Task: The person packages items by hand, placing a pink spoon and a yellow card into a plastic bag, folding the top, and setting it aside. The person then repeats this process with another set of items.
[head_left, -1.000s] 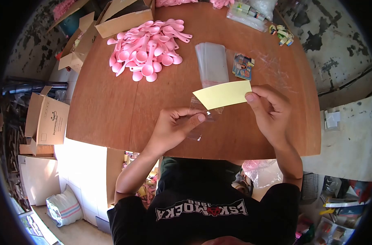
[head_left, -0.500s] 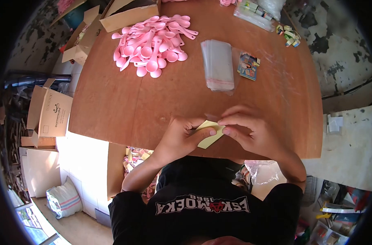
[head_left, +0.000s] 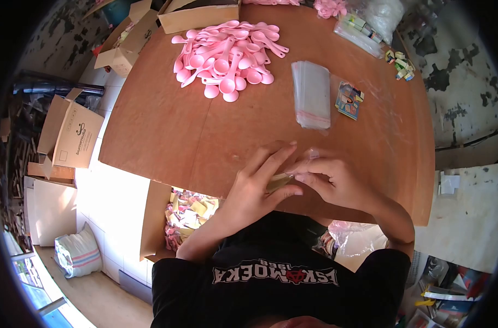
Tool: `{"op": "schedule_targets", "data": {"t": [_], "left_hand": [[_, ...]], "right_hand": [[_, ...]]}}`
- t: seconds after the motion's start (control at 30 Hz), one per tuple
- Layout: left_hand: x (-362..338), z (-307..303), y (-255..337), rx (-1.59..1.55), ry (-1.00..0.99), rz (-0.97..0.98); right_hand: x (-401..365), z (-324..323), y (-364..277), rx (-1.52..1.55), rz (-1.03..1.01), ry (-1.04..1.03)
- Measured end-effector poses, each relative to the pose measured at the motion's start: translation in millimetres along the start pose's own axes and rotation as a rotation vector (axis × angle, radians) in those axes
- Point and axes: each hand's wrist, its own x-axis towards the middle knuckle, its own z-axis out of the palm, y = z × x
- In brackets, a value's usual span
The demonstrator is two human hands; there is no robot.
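L hand, R hand now pinch yellow card lower, at table edge.

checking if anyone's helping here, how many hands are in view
2. The left hand and right hand meet at the near edge of the table, both pinching a yellowish card. No other person's hand shows.

The person wears a black T-shirt with 2 short sleeves. Across the chest runs 1 line of white block lettering, upside down from this view, around a red emblem; small digits above it seem to read 1968. Both arms are bare down to the left hand and right hand.
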Motion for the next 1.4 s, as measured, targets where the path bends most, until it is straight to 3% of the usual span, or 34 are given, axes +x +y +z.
{"op": "schedule_targets", "data": {"t": [0.07,0.1,0.17,0.23,0.3,0.33,0.4,0.5,0.83,1.03,1.13,1.2,1.23,1.3,1.33,1.4], "left_hand": [[-12.7,-8.2,-15.4,-0.128,-0.064,-0.249],[-16.7,-12.1,-19.0,-0.126,-0.058,-0.25],[-24.0,-17.7,-24.6,-0.207,-0.093,-0.476],[-34.7,-15.4,-36.1,-0.272,-0.034,-0.505],[-40.3,-16.4,-40.4,-0.279,-0.008,-0.538],[-42.8,-16.5,-41.9,-0.277,-0.006,-0.536],[-46.5,-17.0,-42.8,-0.278,0.003,-0.546],[-48.5,-19.9,-39.4,-0.342,0.021,-0.567],[-43.4,-15.5,-52.8,-0.373,0.017,-0.503],[-41.1,-14.1,-43.2,-0.46,0.003,-0.617],[-47.2,-18.6,-49.6,-0.407,0.032,-0.571],[-47.5,-20.9,-50.1,-0.431,0.067,-0.57],[-46.8,-22.0,-50.5,-0.43,0.065,-0.572],[-44.2,-24.2,-50.4,-0.363,-0.008,-0.529],[-43.4,-24.2,-50.2,-0.365,-0.007,-0.53],[-42.9,-23.3,-49.2,-0.427,0.046,-0.582]], "right_hand": [[21.2,-5.1,-4.9,0.09,-0.17,-0.128],[34.4,-6.5,-3.6,0.09,-0.173,-0.133],[67.9,-11.1,0.1,0.224,-0.063,-0.043],[111.6,-4.4,24.9,-0.103,-0.153,0.216],[155.5,4.4,56.2,-0.462,-0.338,0.333],[172.9,9.2,63.9,-0.462,-0.342,0.333],[201.5,18.7,73.7,-0.968,-0.541,0.47],[227.4,28.8,84.9,-1.213,-0.553,0.37],[220.1,13.8,100.9,-0.988,-0.611,0.428],[232.9,22.3,98.5,-1.063,-0.591,0.439],[233.4,22.9,96.0,-1.142,-0.505,0.281],[228.2,19.5,94.4,-1.021,-0.576,0.495],[224.7,17.0,93.1,-1.02,-0.574,0.495],[214.1,9.0,87.3,-0.618,-0.542,0.708],[202.5,3.7,80.6,-0.618,-0.542,0.706],[166.2,-6.6,64.4,0.042,-0.268,0.388]]}}
